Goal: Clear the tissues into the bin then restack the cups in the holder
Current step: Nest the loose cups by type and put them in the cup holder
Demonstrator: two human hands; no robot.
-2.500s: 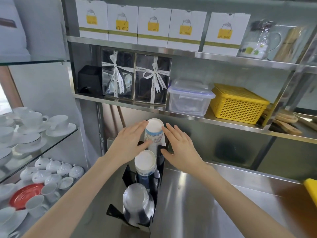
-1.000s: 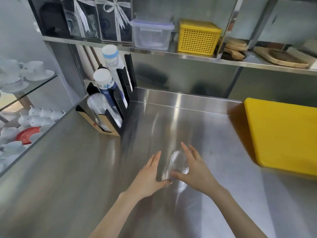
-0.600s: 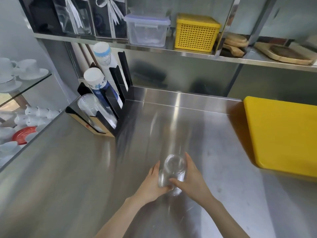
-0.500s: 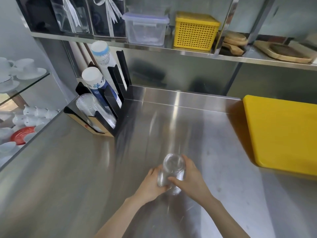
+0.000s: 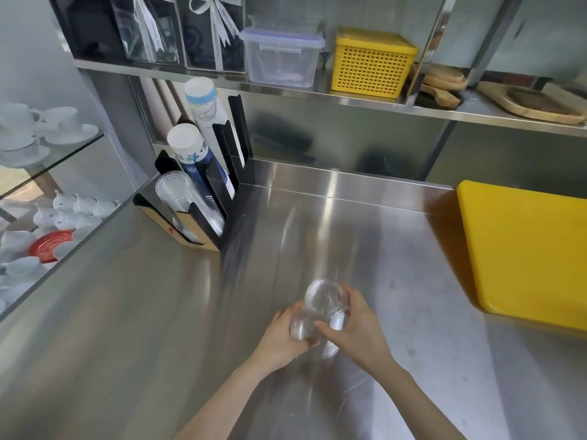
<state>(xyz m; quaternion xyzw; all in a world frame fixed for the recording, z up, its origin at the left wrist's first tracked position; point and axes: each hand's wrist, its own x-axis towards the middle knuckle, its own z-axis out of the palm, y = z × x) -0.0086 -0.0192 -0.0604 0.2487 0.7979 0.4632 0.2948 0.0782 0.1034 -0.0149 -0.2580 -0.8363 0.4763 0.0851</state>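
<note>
A small stack of clear plastic cups point(image 5: 324, 309) is held bottom-up just above the steel counter point(image 5: 158, 312), near its front. My left hand point(image 5: 281, 339) grips the stack's lower left side and my right hand point(image 5: 357, 331) wraps its right side. At the back left stands the black cup holder point(image 5: 236, 173), which carries a row of clear cups point(image 5: 184, 204), a blue-printed paper cup stack point(image 5: 193, 157) and a taller white paper cup stack point(image 5: 208, 112). No tissues or bin show.
A yellow board point(image 5: 527, 249) lies on the counter at the right. The shelf above holds gift boxes, a clear lidded tub point(image 5: 281, 58), a yellow basket point(image 5: 371, 61) and wooden boards point(image 5: 540, 103). White cups and a red saucer fill glass shelves on the left.
My hands left the paper cups in the holder and came down to the counter's front. They closed on the clear cup stack and lifted it slightly.
</note>
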